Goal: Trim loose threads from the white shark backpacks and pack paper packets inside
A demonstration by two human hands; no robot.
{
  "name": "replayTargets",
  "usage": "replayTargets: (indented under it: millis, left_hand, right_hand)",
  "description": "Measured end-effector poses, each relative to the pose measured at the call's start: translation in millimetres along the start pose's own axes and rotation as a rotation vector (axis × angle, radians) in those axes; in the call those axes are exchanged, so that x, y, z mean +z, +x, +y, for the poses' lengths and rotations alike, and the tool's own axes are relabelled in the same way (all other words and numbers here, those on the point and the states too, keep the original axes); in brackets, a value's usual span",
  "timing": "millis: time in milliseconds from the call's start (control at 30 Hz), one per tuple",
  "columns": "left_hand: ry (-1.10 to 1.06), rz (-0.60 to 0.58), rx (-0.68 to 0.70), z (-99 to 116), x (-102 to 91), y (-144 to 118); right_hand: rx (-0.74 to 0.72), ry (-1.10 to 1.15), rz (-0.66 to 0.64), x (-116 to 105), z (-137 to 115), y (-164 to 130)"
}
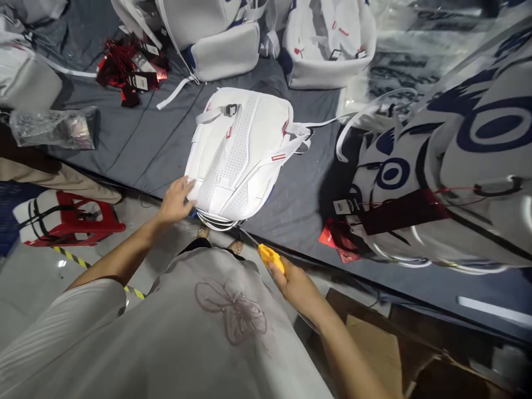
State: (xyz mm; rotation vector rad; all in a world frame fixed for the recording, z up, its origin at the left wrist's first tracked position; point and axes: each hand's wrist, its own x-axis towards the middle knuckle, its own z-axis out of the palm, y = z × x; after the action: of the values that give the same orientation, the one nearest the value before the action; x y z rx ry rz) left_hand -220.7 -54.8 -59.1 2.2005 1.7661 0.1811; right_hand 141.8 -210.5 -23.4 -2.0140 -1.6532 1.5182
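A white backpack lies with its straps and padded back panel up, its lower end at the table's near edge. My left hand rests at the lower left corner of the backpack, fingers stretched out and touching it. In my right hand is a yellow-handled tool, with a thin rod pointing up and left toward the backpack's lower end. The exact kind of tool is unclear. A thin cord or hose trails below that hand. White straps spread from the bag's right side toward other bags.
Dark grey cloth covers the table. White bags stand along the back, beside red and black tags. Blue-patterned bags crowd the right. A red stool stands at floor left; cardboard lies lower right.
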Motion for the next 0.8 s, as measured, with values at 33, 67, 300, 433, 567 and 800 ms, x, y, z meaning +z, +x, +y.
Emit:
replayTargets:
  millis: [33, 67, 300, 433, 567, 800]
  left_hand:
    - [0.051, -0.116, 0.096, -6, 6.8, 1]
    - [0.090, -0.210, 0.186, -10, 13.8, 4]
    - [0.166, -0.257, 0.460, -13, 39.4, 31]
    - [0.205, -0.208, 0.322, -8, 42.8, 45]
    - [0.230, -0.207, 0.252, -1, 40.1, 46]
    - [0.329, -0.014, 0.495, 9, 45.3, 4]
  right_hand:
    - [0.019, -0.091, -0.036, 14, -5, -2]
    - [0.041, -0.189, -0.062, 26, -12, -2]
    - [0.223, -0.375, 0.033, 99, -69, 25]
    - [0.341, -0.348, 0.047, 133, -93, 41]
    - [0.403, -0.265, 0.101, 149, -110, 36]
    - [0.447, -0.145, 0.197, 174, -118, 25]
